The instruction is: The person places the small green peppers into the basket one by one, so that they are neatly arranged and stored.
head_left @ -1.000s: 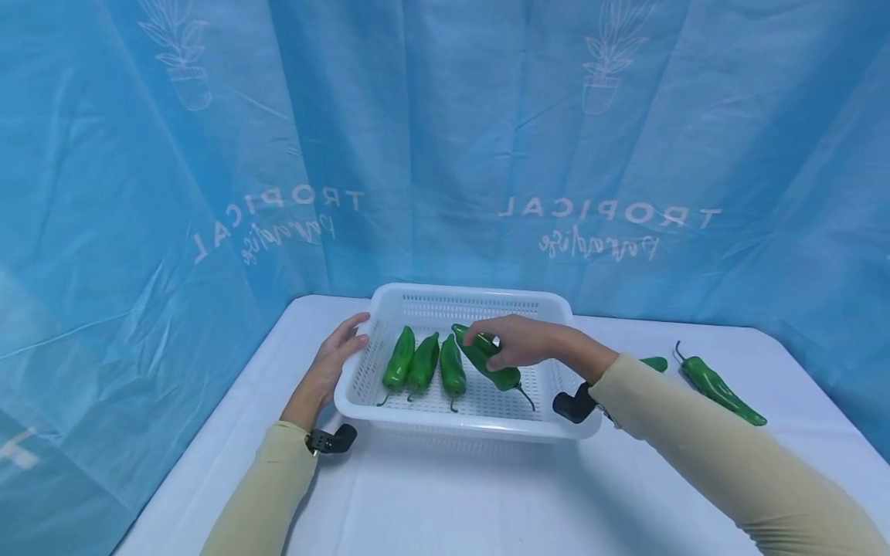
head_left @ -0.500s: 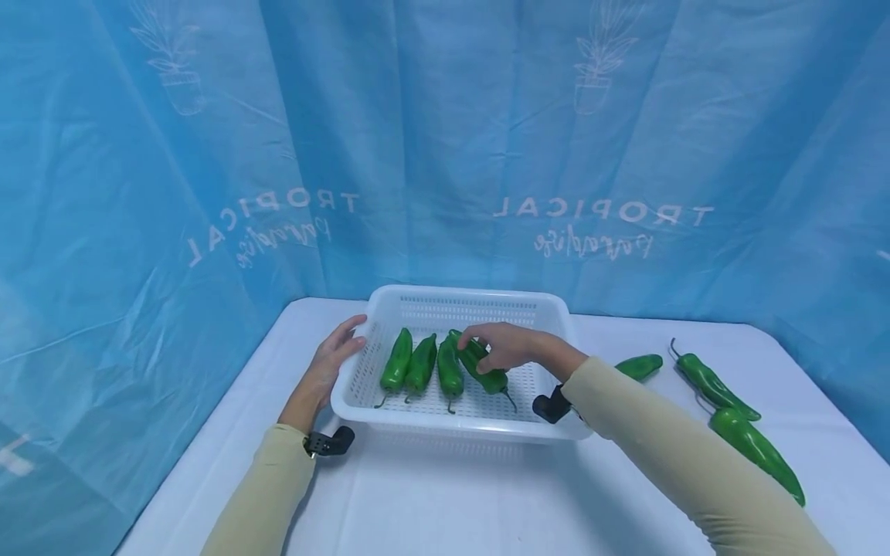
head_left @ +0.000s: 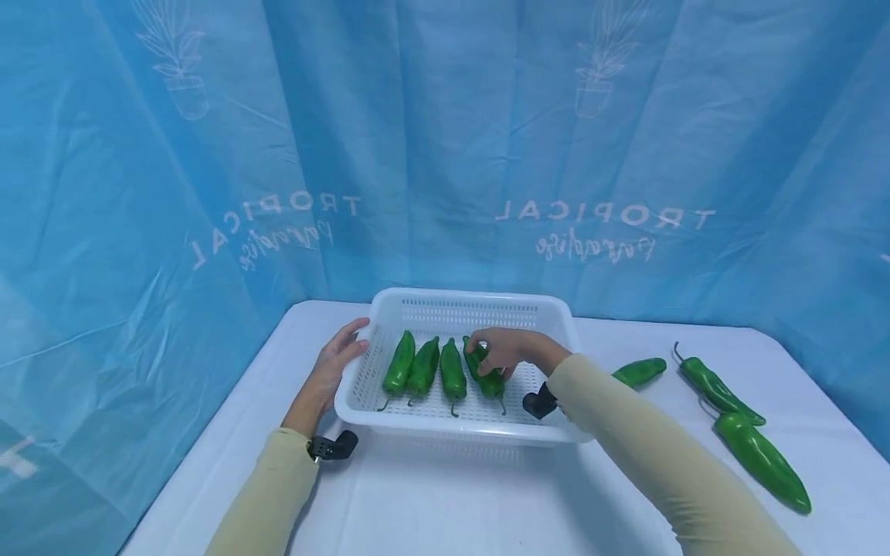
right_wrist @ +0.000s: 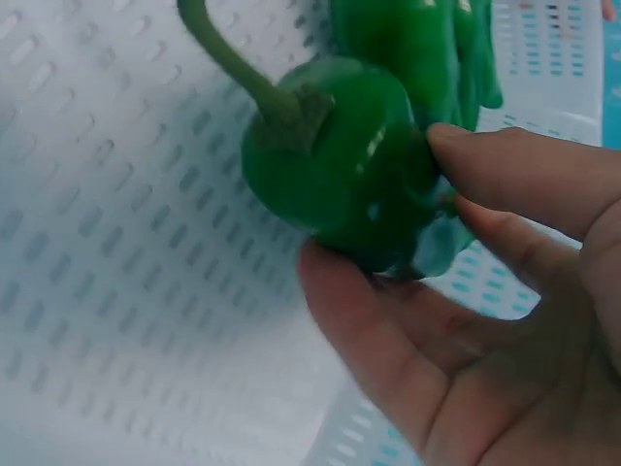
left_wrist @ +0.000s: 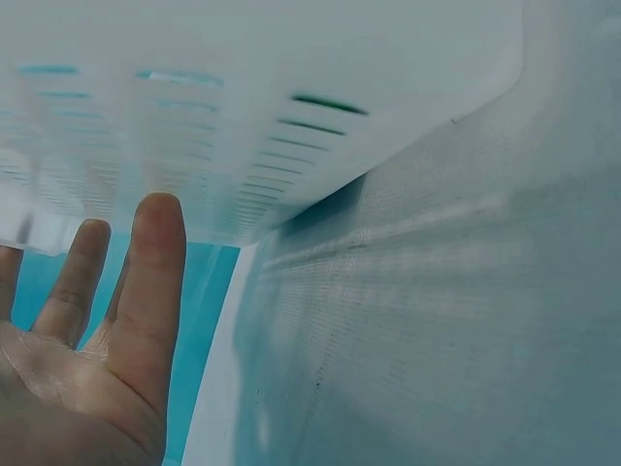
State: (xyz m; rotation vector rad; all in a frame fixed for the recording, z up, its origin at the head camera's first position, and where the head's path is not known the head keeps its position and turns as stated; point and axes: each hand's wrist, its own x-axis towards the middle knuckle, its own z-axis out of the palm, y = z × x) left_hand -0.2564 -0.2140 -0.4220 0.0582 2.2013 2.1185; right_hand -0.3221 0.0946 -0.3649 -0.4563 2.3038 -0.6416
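Note:
In the head view, my right hand point(head_left: 502, 351) reaches into a white slotted plastic basket point(head_left: 459, 428) and grips a green pepper point(head_left: 492, 386) by its sides, its stem toward me. Up close in the right wrist view, thumb and fingers lie on both sides of that pepper point(right_wrist: 330, 160) over the basket floor. Three other green peppers point(head_left: 453, 372) lie side by side to its left, tips pointing away. My left hand point(head_left: 332, 367) rests against the basket's left side, its fingers point(left_wrist: 155, 282) straight along the outer wall.
Right of the basket, a green pepper point(head_left: 640, 372) lies partly behind my right sleeve point(head_left: 626, 432). Two more, a far pepper point(head_left: 719, 390) and a near pepper point(head_left: 763, 462), lie farther right on the white tablecloth point(head_left: 445, 502). A blue curtain point(head_left: 445, 154) hangs behind the table.
My right hand has moved left and lower in the basket with the pepper, bringing it roughly parallel to the others. My right forearm has uncovered the near pepper on the table. The left hand stays put.

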